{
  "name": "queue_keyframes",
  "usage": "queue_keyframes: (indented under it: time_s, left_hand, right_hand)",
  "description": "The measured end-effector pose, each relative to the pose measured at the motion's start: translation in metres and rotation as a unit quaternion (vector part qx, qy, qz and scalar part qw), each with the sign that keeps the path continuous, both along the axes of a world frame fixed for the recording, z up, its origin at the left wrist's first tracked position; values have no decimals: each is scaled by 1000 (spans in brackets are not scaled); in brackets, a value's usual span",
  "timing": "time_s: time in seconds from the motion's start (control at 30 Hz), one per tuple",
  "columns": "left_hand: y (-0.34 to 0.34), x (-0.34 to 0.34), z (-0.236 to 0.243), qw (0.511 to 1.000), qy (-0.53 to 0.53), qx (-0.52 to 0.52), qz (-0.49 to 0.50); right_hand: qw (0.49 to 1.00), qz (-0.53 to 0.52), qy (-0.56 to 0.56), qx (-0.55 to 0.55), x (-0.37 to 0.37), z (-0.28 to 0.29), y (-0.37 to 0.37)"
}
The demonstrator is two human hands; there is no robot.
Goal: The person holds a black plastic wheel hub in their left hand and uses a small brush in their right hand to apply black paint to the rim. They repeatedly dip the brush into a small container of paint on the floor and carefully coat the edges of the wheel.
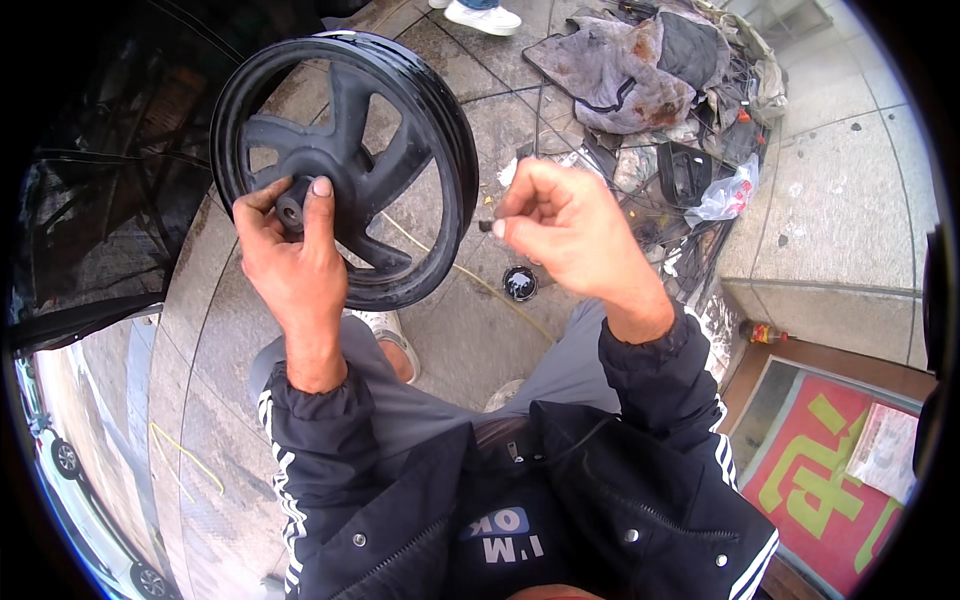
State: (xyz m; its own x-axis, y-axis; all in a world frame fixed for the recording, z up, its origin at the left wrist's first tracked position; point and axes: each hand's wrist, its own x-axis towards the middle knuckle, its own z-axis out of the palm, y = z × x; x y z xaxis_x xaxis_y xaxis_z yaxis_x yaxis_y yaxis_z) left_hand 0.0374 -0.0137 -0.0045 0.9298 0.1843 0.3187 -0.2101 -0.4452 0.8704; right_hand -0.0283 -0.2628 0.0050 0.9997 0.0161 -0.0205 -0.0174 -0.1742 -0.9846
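My left hand (290,265) grips a black spoked wheel rim (380,259) at its centre, fingers and thumb around the hub, where a dark ring-shaped piece (290,211) with a hole shows. The wheel is held up above the paving. To its right, my right hand (565,225) is closed in a pinch on a small dark piece (485,226), apart from the wheel. A small round black container (520,283) with white, shiny contents lies on the ground beyond that hand.
Stained rags (635,75), cables and a plastic bag (730,190) are heaped at upper right, beside a stone step (830,230). A bottle (763,331) and red sign (800,430) lie right. Yellow hose (480,280) crosses the paving. Someone's white shoe (480,17) shows at top.
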Motion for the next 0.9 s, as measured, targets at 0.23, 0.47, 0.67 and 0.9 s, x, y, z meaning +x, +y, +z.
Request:
queue_keyframes:
  time_s: [0.23, 0.47, 0.67, 0.9]
  left_hand:
    - [-3, -4, -5, 999, -30, -27, -33]
    - [-4, -7, -7, 997, -49, -42, -43]
    - [-4, -10, -6, 997, -50, -41, -47]
    - [0, -9, -11, 997, -60, -36, -42]
  right_hand:
    - [996, -2, -79, 48, 71, 65, -19]
    - [999, 37, -29, 24, 101, 89, -9]
    - [991, 59, -120, -6, 122, 98, -1]
    - [985, 56, -141, -85, 124, 118, 12]
